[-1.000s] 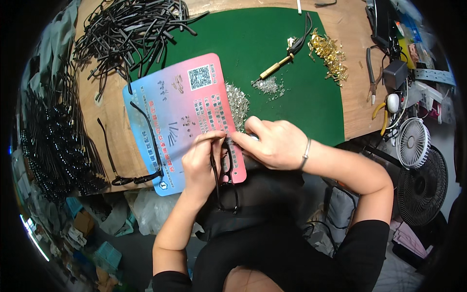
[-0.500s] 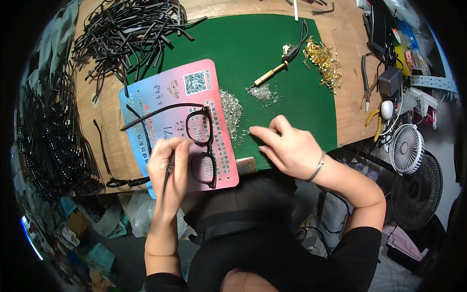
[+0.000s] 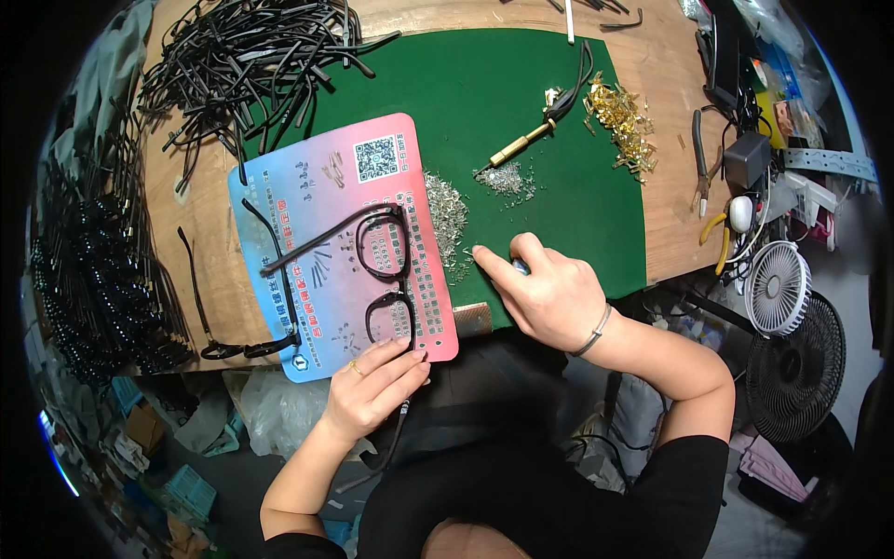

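My left hand [image 3: 377, 387] is closed at the near edge of the pink-and-blue printed mat [image 3: 335, 224]. Its fingers hold a dark eyeglass temple [image 3: 399, 436] against the near end of a black eyeglass frame [image 3: 404, 250]. The frame lies on the mat with its other temple [image 3: 321, 238] stretching left. My right hand [image 3: 551, 287] rests on the green sheet, index fingertip touching the edge of a pile of tiny silvery screws [image 3: 445, 219]. A small bluish thing [image 3: 521, 267] shows among its bent fingers, too hidden to name.
A brass-coloured screwdriver [image 3: 520, 145] lies beside a smaller silvery heap [image 3: 507, 179]. Golden pieces [image 3: 618, 121] are at the far right. Black temples [image 3: 251, 65] pile up at the back left. Another pair of glasses [image 3: 247, 350] lies left; pliers [image 3: 700, 168] and fans [image 3: 778, 284] are at right.
My left hand has moved right and nearer, bringing the temple to the frame's near end. The frame's other temple has swung slightly. My right hand has shifted a little, its index finger straighter.
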`<state>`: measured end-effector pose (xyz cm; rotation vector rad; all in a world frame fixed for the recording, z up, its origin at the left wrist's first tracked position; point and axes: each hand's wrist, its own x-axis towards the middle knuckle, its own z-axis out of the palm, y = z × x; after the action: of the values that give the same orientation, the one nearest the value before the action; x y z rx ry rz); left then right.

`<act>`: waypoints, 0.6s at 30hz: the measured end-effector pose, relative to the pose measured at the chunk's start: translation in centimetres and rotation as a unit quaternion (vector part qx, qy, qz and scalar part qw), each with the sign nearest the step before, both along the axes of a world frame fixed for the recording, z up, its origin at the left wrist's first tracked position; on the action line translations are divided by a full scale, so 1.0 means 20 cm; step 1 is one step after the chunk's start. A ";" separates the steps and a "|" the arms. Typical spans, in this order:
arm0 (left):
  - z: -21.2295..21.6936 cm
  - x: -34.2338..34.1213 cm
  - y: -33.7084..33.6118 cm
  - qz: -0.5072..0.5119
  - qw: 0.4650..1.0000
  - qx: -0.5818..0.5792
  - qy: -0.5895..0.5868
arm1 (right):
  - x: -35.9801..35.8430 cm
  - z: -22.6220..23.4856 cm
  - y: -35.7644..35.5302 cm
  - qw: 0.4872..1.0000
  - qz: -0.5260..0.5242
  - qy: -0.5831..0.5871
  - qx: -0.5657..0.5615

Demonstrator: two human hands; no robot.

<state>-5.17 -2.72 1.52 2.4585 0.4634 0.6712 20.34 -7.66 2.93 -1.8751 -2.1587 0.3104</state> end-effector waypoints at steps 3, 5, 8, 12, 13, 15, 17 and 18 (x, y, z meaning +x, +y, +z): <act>-0.04 0.00 0.00 0.013 1.000 -0.007 -0.022 | 0.00 0.00 0.00 1.000 0.001 -0.008 0.005; -0.06 -0.01 -0.01 0.020 0.999 -0.022 -0.037 | -0.01 -0.01 0.00 1.000 0.005 -0.007 0.009; -0.06 0.03 0.00 0.020 0.999 0.003 -0.036 | -0.02 -0.01 0.00 0.999 0.022 -0.030 0.003; -0.08 0.08 -0.02 0.047 0.998 -0.005 -0.041 | -0.02 -0.03 0.02 0.998 0.026 -0.056 0.017; -0.09 0.07 -0.03 0.058 0.997 -0.018 -0.048 | -0.02 -0.02 0.02 1.000 0.022 -0.013 -0.011; -0.07 0.07 -0.02 0.049 0.997 -0.040 -0.040 | -0.01 0.04 0.01 0.992 0.003 0.091 -0.092; -0.03 0.08 0.00 0.039 0.997 -0.063 -0.036 | -0.01 0.05 -0.03 0.981 0.009 0.158 -0.111; -0.02 0.09 0.01 0.033 0.997 -0.067 -0.026 | -0.02 0.04 -0.06 0.975 0.002 0.187 -0.122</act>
<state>-3.37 -2.51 1.06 2.3026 0.5525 0.7067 19.88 -8.79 3.68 -1.7572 -1.9369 0.8881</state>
